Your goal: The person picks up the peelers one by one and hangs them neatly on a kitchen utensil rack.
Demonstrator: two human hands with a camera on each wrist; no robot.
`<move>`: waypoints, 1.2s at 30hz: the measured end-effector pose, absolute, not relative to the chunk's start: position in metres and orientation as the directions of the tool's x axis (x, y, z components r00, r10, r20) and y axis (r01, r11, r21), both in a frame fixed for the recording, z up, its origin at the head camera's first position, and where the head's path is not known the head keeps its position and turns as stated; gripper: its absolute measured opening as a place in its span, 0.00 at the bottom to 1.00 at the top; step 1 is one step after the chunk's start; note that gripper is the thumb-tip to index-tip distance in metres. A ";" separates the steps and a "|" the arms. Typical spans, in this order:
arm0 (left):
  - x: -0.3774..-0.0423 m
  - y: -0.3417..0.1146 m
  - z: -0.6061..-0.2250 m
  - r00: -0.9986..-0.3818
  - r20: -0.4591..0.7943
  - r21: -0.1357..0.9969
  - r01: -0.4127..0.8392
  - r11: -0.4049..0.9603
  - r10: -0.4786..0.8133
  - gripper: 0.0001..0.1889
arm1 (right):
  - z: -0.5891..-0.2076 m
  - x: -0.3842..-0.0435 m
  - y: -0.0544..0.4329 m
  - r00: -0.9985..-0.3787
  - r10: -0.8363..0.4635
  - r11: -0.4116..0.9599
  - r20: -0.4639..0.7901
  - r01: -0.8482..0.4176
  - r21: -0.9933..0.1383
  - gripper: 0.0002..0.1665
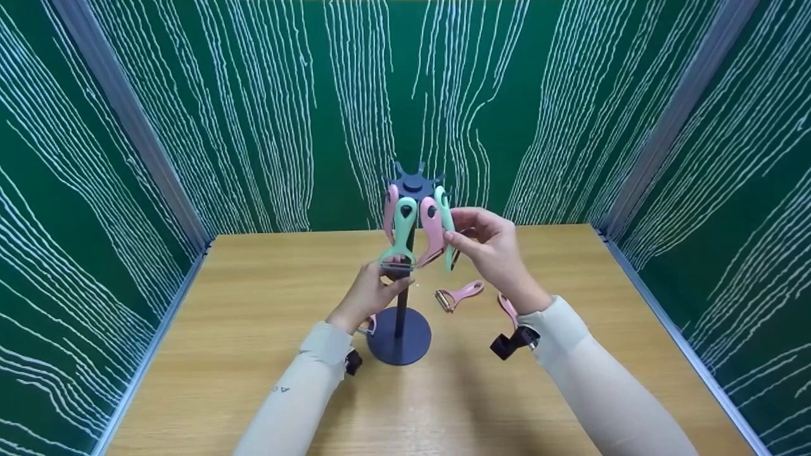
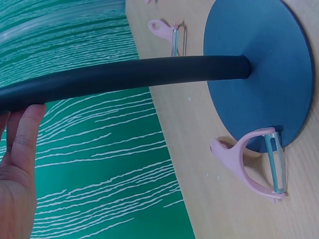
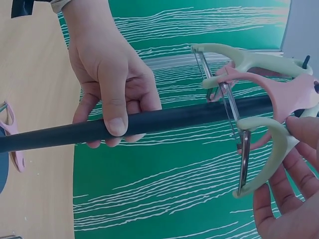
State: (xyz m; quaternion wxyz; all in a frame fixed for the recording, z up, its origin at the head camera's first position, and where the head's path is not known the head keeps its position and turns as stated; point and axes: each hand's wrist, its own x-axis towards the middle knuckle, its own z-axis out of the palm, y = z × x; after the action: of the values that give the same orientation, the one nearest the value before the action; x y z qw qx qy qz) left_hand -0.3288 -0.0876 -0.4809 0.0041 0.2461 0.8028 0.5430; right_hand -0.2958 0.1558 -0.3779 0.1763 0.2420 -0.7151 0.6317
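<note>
A dark stand with a round base (image 1: 415, 351) and a hooked top (image 1: 413, 183) stands upright on the table. My left hand (image 1: 370, 294) grips its pole (image 3: 174, 120), thumb on one side and fingers on the other. My right hand (image 1: 494, 244) pinches a green peeler (image 1: 448, 221) between thumb and fingers, the handle's top end right at a hook on the stand's right side. Beside it hang a pink peeler (image 1: 433, 225), another green peeler (image 1: 404, 221) at the front and a pink peeler (image 1: 389, 215) at the left, blades down.
On the wooden table (image 1: 266, 285) lie a pink peeler (image 1: 469, 290) right of the stand, another pink peeler (image 1: 506, 305) partly hidden by my right wrist, and a third pink peeler (image 2: 229, 155) against the base. Green walls with white lines (image 1: 355, 114) enclose the table.
</note>
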 end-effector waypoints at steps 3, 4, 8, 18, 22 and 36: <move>-0.329 -0.087 -0.481 -0.880 0.266 0.866 0.398 0.304 0.394 0.07 | -0.379 -0.295 0.155 -0.815 -0.129 0.075 0.565 -0.576 -0.814 0.15; -0.329 -0.087 -0.481 -0.882 0.262 0.866 0.394 0.309 0.390 0.06 | -0.379 -0.294 0.155 -0.813 -0.132 0.074 0.567 -0.579 -0.812 0.15; -0.329 -0.086 -0.481 -0.890 0.251 0.868 0.381 0.318 0.379 0.08 | -0.380 -0.291 0.153 -0.806 -0.139 0.067 0.575 -0.587 -0.807 0.15; -0.328 -0.087 -0.480 -0.880 0.267 0.849 0.408 0.336 0.393 0.18 | -0.382 -0.284 0.142 -0.782 -0.170 0.080 0.599 -0.617 -0.783 0.16; -0.328 -0.087 -0.479 -0.880 0.259 0.847 0.406 0.343 0.399 0.21 | -0.382 -0.283 0.141 -0.779 -0.172 0.092 0.603 -0.622 -0.778 0.17; -0.328 -0.087 -0.478 -0.875 0.269 0.836 0.420 0.355 0.402 0.19 | -0.377 -0.281 0.152 -0.773 -0.177 0.143 0.609 -0.633 -0.761 0.19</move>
State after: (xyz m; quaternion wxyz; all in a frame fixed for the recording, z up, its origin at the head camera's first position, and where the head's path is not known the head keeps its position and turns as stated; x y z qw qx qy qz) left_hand -0.3285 -0.0874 -0.4784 -0.0087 0.2495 0.8230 0.5103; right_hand -0.2810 0.1521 -0.3768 0.1920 0.2769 -0.7311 0.5933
